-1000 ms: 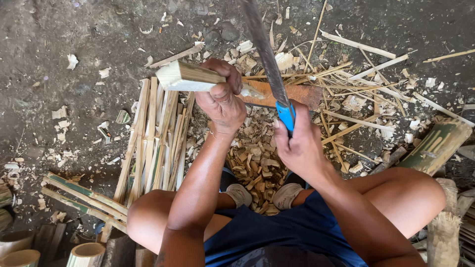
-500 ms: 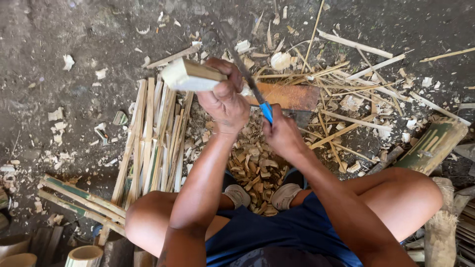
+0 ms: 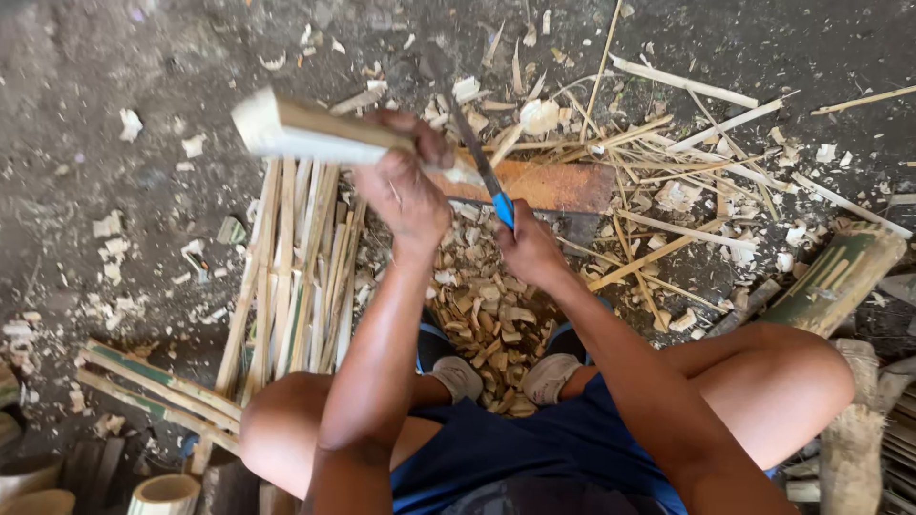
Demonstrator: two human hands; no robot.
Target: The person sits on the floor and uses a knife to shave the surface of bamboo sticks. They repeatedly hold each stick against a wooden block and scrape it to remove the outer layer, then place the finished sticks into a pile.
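While the left hand (image 3: 405,195) keeps its grip closed on the bamboo piece (image 3: 305,129) at upper left, the right hand (image 3: 530,250), holding the blue-handled knife (image 3: 482,167), has dropped the blade from its raised position onto the wood at centre frame.

You are sitting in what is probably an outdoor bamboo workshop: bamboo strips (image 3: 296,277), wood chips (image 3: 487,315) and cut bamboo tubes (image 3: 164,494) are lying on the dirt ground (image 3: 114,76).

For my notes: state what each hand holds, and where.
Left hand grips a split bamboo piece at its near end; right hand grips a knife by its blue handle.
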